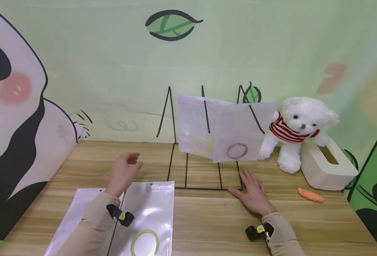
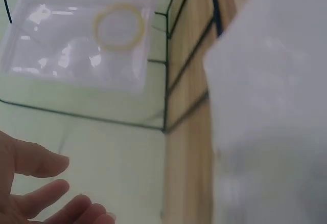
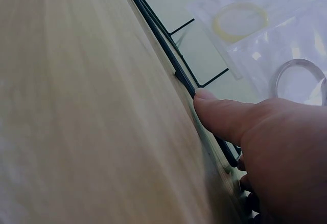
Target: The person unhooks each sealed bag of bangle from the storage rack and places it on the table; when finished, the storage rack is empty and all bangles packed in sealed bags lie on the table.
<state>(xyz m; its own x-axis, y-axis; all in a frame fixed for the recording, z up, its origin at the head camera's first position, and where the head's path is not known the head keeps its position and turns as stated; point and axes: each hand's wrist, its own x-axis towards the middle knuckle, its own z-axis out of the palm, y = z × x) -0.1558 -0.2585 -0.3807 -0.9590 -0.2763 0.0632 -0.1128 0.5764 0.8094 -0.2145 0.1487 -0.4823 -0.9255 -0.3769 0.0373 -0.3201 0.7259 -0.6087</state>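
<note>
A black wire rack (image 1: pixel 204 188) stands on the table. Two whitish plastic bags hang on it, one with a yellow ring (image 1: pixel 202 146), the other with a dark grey ring (image 1: pixel 237 151). My right hand (image 1: pixel 251 193) rests at the rack's front right corner, its thumb (image 3: pixel 219 114) against the wire in the right wrist view. Over the flat plastic bags at the front left, my left hand (image 1: pixel 124 173) hovers with loosely bent fingers and nothing in them. The nearer flat bag (image 1: pixel 148 209) shows a yellow ring (image 1: pixel 145 243); another bag (image 1: pixel 76 217) lies partly under my left forearm.
Behind the rack's right side sits a white teddy bear (image 1: pixel 303 121) in a striped shirt, against a white tissue box (image 1: pixel 326 174). An orange carrot-like piece (image 1: pixel 310 195) lies in front of the box. A printed backdrop (image 1: pixel 111 71) rises behind the wooden table (image 1: pixel 204 224).
</note>
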